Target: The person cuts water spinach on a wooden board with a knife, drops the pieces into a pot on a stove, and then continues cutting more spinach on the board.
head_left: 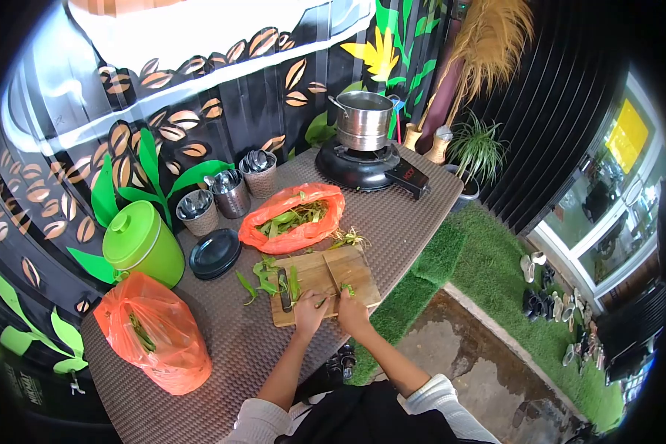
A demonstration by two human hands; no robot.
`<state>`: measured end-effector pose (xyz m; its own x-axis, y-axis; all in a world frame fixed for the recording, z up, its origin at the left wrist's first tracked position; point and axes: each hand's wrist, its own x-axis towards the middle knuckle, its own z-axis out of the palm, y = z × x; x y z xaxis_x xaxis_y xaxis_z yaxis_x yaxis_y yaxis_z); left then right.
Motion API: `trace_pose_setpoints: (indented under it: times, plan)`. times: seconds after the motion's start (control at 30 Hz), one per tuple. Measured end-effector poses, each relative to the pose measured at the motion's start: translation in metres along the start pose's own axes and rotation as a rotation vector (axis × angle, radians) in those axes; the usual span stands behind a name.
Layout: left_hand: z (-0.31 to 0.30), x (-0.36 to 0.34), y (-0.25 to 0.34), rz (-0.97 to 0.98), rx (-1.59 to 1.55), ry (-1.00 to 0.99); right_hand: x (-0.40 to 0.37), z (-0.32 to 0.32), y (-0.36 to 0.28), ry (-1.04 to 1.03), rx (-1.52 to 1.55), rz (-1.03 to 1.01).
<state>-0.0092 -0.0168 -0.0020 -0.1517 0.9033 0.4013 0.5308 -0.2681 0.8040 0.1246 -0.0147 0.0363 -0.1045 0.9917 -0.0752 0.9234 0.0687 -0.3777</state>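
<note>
A wooden cutting board lies near the table's front edge, with both my hands over its near part. My right hand is closed on a knife, its blade pointing away from me across the board. Bits of green leaf show by the right fingers. Close beside it, my left hand is closed with its fingertips pinching a small green piece. Loose green leaves lie at the board's left end. Just beyond the board, an orange plastic bag stands open, full of leafy greens.
A second orange bag stands at left, near a green lidded container and dark plates. Several cutlery cups line the wall. At the back, a steel pot sits on a black stove. Shoes lie on green turf.
</note>
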Motion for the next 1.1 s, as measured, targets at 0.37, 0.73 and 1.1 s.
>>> trace_pose_setpoints:
  times: [0.37,0.73,1.1]
  plan:
    - [0.001,0.000,-0.004,-0.020,0.027,-0.025,-0.005,-0.003,-0.007,-0.018,-0.062,-0.021]
    - [-0.002,0.001,-0.003,-0.004,0.013,-0.052,-0.015,0.001,-0.012,-0.059,-0.082,0.064]
    - [-0.003,0.002,0.002,0.051,0.048,-0.031,-0.018,0.004,-0.016,0.036,0.006,0.008]
